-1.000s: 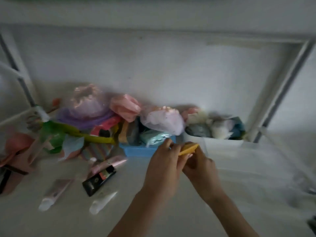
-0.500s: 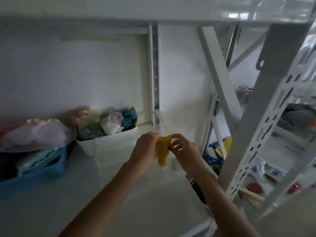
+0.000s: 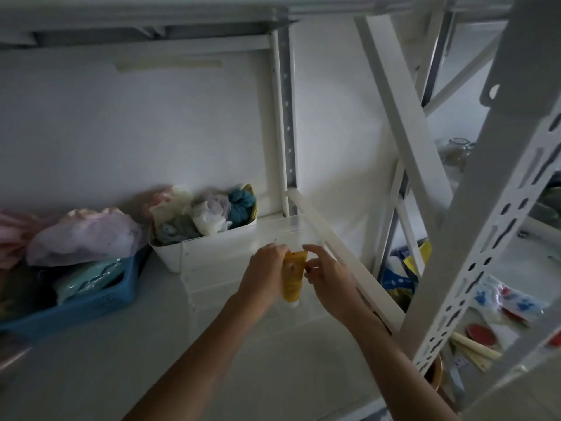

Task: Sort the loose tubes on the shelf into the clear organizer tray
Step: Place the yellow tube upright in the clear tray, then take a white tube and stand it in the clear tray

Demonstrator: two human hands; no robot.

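— While we hold both hands over the shelf, what do they grip?

— We pinch one yellow tube (image 3: pixel 293 276) between them. Our left hand (image 3: pixel 264 276) closes its fingers on the left edge of the tube, and our right hand (image 3: pixel 329 279) closes on the right edge, near the crimped end. The tube stands almost upright, with its white cap pointing down.

— Where is the tube compared with the tray?

— It hangs above the clear organizer tray (image 3: pixel 218 262), inside its outline, toward the right part. We cannot tell if the cap touches the tray floor, because the walls are transparent and the light is weak.

— What do we see around the tray?

— At about ten o'clock from our hands, just behind the tray and touching its back wall, a white bin (image 3: pixel 170 253) holds crumpled cloth pieces in blue, grey and pale colours. At nine o'clock, further away, a blue basket (image 3: pixel 91 302) carries a pale pink bundle. All of this rests on the white shelf (image 3: pixel 91 375). At three o'clock a perforated white upright (image 3: pixel 485 238) of the rack rises, and behind it some colourful packets lie.
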